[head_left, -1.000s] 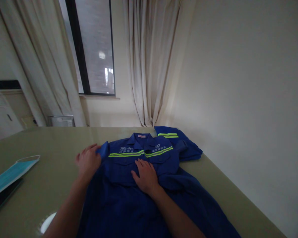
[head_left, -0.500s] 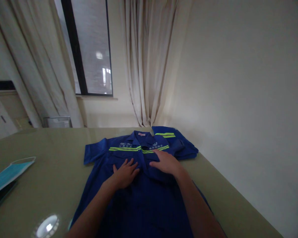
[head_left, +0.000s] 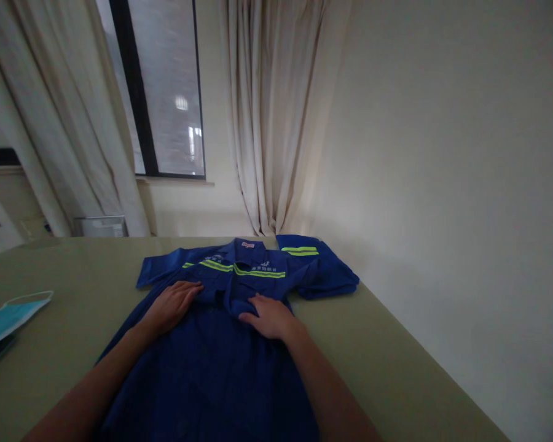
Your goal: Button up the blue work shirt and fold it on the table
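Observation:
A dark blue short-sleeved work shirt (head_left: 207,374) lies front up on the table, its collar at the far end. Yellow-green reflective stripes and pale lettering cross its chest. My left hand (head_left: 172,305) rests flat on the chest's left side, fingers stretched out below the stripe. On the right side, my right hand (head_left: 271,316) lies on the cloth with thumb and fingers apart. Between the two hands the front is rumpled into a raised fold. The near end of the shirt runs out of view.
Folded blue clothing (head_left: 329,270) with a yellow-green stripe lies by the shirt's right sleeve, near the wall (head_left: 442,184). A light blue face mask (head_left: 9,322) rests on a dark flat object at the left of the green table (head_left: 74,276). Curtains (head_left: 271,110) hang behind.
Both hands have moved left and farther apart across the shirt. Its upper part has shifted left with them, and the front has bunched up between the hands. The view has turned slightly right.

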`<state>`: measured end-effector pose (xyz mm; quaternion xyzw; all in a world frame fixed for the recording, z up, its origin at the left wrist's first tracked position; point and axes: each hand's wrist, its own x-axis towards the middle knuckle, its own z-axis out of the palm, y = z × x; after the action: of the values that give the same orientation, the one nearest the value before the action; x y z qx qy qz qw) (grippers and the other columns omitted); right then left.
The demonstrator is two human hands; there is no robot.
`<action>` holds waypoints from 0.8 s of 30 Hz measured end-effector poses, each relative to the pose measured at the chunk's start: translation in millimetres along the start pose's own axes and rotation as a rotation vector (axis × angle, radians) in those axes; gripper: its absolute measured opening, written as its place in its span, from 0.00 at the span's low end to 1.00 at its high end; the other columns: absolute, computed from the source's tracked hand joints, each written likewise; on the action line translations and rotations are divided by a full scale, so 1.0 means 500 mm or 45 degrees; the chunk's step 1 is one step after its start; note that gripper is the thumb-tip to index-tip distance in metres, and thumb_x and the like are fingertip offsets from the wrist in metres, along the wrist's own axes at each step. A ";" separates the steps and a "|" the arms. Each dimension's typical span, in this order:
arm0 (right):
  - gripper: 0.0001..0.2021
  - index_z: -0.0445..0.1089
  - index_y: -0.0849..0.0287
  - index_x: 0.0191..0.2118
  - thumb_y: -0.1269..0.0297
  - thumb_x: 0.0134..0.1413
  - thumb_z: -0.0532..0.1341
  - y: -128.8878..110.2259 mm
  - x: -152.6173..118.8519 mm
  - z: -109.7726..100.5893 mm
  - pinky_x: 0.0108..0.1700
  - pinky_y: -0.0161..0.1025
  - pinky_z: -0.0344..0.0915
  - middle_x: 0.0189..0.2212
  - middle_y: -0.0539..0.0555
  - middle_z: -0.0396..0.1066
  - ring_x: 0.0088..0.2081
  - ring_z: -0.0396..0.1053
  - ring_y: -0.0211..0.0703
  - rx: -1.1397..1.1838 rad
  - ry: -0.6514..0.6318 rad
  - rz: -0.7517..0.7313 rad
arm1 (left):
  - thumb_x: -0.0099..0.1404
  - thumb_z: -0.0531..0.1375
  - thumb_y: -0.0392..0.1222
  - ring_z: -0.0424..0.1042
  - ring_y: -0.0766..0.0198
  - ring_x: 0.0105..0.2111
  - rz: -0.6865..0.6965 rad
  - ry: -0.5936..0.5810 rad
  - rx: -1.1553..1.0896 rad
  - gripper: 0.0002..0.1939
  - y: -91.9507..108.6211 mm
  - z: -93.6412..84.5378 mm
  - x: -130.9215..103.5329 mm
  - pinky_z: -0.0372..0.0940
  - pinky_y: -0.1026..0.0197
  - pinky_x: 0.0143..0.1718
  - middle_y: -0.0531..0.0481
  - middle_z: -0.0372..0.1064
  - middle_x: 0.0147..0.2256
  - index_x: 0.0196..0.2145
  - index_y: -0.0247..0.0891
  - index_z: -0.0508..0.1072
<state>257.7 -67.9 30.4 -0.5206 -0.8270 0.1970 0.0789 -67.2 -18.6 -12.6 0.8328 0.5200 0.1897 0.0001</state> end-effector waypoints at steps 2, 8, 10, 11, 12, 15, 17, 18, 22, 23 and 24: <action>0.38 0.59 0.61 0.70 0.36 0.67 0.48 0.006 0.011 0.033 0.70 0.54 0.49 0.71 0.64 0.51 0.71 0.50 0.58 -0.004 0.118 -0.012 | 0.77 0.40 0.54 0.73 0.53 0.55 0.008 0.040 0.055 0.30 -0.006 -0.003 -0.005 0.63 0.47 0.62 0.45 0.78 0.52 0.52 0.40 0.78; 0.40 0.56 0.56 0.71 0.33 0.67 0.40 0.035 0.059 0.075 0.71 0.53 0.40 0.72 0.60 0.49 0.73 0.45 0.51 -0.018 0.315 0.029 | 0.74 0.46 0.45 0.69 0.48 0.60 -0.076 -0.134 0.149 0.24 0.035 0.000 0.011 0.63 0.44 0.61 0.37 0.71 0.59 0.58 0.35 0.73; 0.39 0.57 0.57 0.71 0.35 0.68 0.39 0.048 0.078 0.068 0.71 0.52 0.41 0.72 0.60 0.50 0.73 0.45 0.51 -0.031 0.317 0.036 | 0.72 0.47 0.40 0.69 0.46 0.60 -0.139 -0.164 0.178 0.24 0.076 -0.006 0.011 0.65 0.42 0.60 0.34 0.69 0.61 0.61 0.33 0.70; 0.38 0.58 0.57 0.70 0.36 0.69 0.40 0.054 0.087 0.063 0.71 0.52 0.42 0.71 0.59 0.51 0.72 0.47 0.51 -0.039 0.328 0.033 | 0.72 0.47 0.38 0.69 0.47 0.60 -0.139 -0.152 0.173 0.24 0.103 -0.010 0.004 0.65 0.42 0.59 0.34 0.68 0.61 0.62 0.33 0.68; 0.35 0.60 0.56 0.69 0.39 0.71 0.41 0.060 0.095 0.058 0.70 0.51 0.44 0.71 0.58 0.54 0.72 0.49 0.51 -0.044 0.351 0.021 | 0.73 0.46 0.38 0.69 0.49 0.61 -0.121 -0.130 0.156 0.25 0.135 -0.015 -0.007 0.64 0.44 0.60 0.35 0.68 0.62 0.63 0.34 0.67; 0.27 0.69 0.55 0.63 0.51 0.74 0.41 0.074 0.108 0.048 0.65 0.46 0.53 0.64 0.57 0.66 0.66 0.60 0.47 -0.045 0.482 -0.022 | 0.76 0.48 0.47 0.67 0.54 0.61 0.042 -0.080 -0.051 0.22 0.241 -0.024 -0.069 0.61 0.48 0.63 0.43 0.69 0.60 0.62 0.42 0.68; 0.25 0.72 0.57 0.58 0.59 0.74 0.41 0.077 0.106 0.042 0.62 0.44 0.56 0.59 0.58 0.72 0.61 0.66 0.47 -0.040 0.585 -0.030 | 0.72 0.57 0.51 0.71 0.54 0.55 0.152 -0.139 -0.131 0.19 0.302 -0.021 -0.117 0.62 0.48 0.61 0.47 0.72 0.56 0.58 0.48 0.71; 0.24 0.73 0.58 0.56 0.62 0.73 0.41 0.076 0.103 0.038 0.61 0.44 0.56 0.57 0.59 0.74 0.59 0.67 0.47 -0.040 0.634 -0.028 | 0.72 0.58 0.48 0.72 0.54 0.53 0.172 -0.165 -0.136 0.15 0.327 -0.016 -0.137 0.64 0.49 0.58 0.48 0.73 0.53 0.55 0.49 0.73; 0.20 0.72 0.60 0.55 0.63 0.72 0.45 0.060 0.075 0.022 0.63 0.46 0.53 0.53 0.60 0.74 0.57 0.65 0.50 -0.057 0.782 -0.088 | 0.73 0.52 0.32 0.73 0.57 0.42 0.157 -0.186 0.027 0.13 0.371 0.005 -0.170 0.66 0.54 0.47 0.48 0.75 0.41 0.41 0.42 0.76; 0.20 0.71 0.59 0.55 0.63 0.72 0.46 0.054 0.065 0.018 0.63 0.46 0.53 0.53 0.60 0.74 0.57 0.65 0.50 -0.061 0.807 -0.112 | 0.73 0.52 0.31 0.72 0.57 0.42 0.170 -0.180 0.061 0.12 0.373 0.010 -0.168 0.65 0.54 0.46 0.48 0.74 0.40 0.40 0.41 0.75; 0.19 0.71 0.59 0.56 0.62 0.72 0.46 0.047 0.055 0.014 0.63 0.46 0.53 0.53 0.60 0.73 0.57 0.64 0.50 -0.059 0.833 -0.137 | 0.72 0.53 0.31 0.72 0.57 0.42 0.188 -0.174 0.076 0.11 0.372 0.013 -0.165 0.65 0.55 0.46 0.48 0.74 0.40 0.40 0.41 0.74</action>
<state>262.8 -36.1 12.4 -0.5135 -0.7884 -0.0040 0.3385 64.1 -174.2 -8.1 0.8795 0.4614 0.1165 -0.0031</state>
